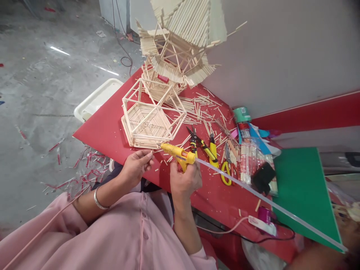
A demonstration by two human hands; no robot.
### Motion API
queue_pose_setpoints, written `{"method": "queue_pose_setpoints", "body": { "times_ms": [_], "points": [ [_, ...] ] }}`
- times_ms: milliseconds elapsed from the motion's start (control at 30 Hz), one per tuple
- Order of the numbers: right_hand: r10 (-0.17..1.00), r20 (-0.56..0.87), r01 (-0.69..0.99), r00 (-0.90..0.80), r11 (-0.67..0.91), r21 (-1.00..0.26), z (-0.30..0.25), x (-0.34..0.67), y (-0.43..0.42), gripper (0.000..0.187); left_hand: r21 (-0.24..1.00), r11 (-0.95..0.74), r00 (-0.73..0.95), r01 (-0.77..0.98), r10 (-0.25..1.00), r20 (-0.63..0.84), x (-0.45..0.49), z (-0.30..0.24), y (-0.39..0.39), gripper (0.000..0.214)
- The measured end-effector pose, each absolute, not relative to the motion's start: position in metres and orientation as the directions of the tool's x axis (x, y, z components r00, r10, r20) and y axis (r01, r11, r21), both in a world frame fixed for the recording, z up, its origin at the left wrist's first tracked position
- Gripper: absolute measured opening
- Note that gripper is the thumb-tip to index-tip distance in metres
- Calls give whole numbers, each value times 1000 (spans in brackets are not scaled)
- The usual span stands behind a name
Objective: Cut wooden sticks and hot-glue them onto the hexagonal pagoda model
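Our right hand [184, 183] grips the yellow glue gun [177, 153]. Our left hand [136, 165] pinches a thin stick [156, 151] near the hexagonal stick frame [149, 122]. We cannot tell what is in the white tub [95, 98], far left.

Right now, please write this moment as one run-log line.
left hand: pinches thin stick | right hand: grips yellow glue gun | nozzle: beside hexagonal stick frame

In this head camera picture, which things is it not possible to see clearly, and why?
Head view: glue gun handle, hidden inside the right hand.
Head view: what the left hand pinches, too small.
Head view: stick tower top, cut off by the upper edge.
Head view: white tray, partly behind the red table.
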State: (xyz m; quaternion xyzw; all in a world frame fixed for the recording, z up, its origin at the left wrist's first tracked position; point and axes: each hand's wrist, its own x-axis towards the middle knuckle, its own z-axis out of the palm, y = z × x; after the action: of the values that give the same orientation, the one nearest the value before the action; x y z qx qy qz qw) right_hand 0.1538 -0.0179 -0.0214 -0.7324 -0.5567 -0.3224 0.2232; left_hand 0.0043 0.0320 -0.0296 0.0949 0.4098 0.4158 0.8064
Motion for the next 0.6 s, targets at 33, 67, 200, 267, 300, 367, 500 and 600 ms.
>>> {"method": "queue_pose_setpoints", "body": {
  "times_ms": [33, 67, 200, 267, 300, 367, 500, 600],
  "points": [
    [667, 726, 959, 169, -280, 34, -22, 154, -18, 16, 492, 640, 326, -591, 747, -579, 4, -30, 32, 39],
    [662, 731, 960, 165, -278, 35, -22, 154, -18, 14, 491, 644, 335, -587, 745, -577, 4, -30, 32, 39],
    [659, 735, 963, 160, -266, 29, -23, 155, -18, 12, 495, 656, 356, -570, 740, -571, 2, -31, 31, 39],
    [660, 733, 963, 163, -268, 27, -24, 155, -17, 12, 495, 655, 358, -571, 741, -568, 2, -32, 31, 39],
    [661, 733, 963, 161, -269, 31, -24, 156, -17, 13, 494, 654, 358, -573, 742, -567, 2, -32, 31, 39],
    [663, 734, 962, 148, -270, 49, -24, 156, -17, 13, 492, 654, 358, -575, 742, -568, 2, -32, 32, 38],
    [646, 753, 959, 126, -272, 73, -22, 155, -17, 13, 490, 657, 356, -573, 738, -573, 2, -33, 32, 39],
    [641, 756, 959, 133, -275, 65, -21, 155, -16, 14, 489, 661, 361, -569, 735, -574, 1, -34, 32, 38]
  ]
}}
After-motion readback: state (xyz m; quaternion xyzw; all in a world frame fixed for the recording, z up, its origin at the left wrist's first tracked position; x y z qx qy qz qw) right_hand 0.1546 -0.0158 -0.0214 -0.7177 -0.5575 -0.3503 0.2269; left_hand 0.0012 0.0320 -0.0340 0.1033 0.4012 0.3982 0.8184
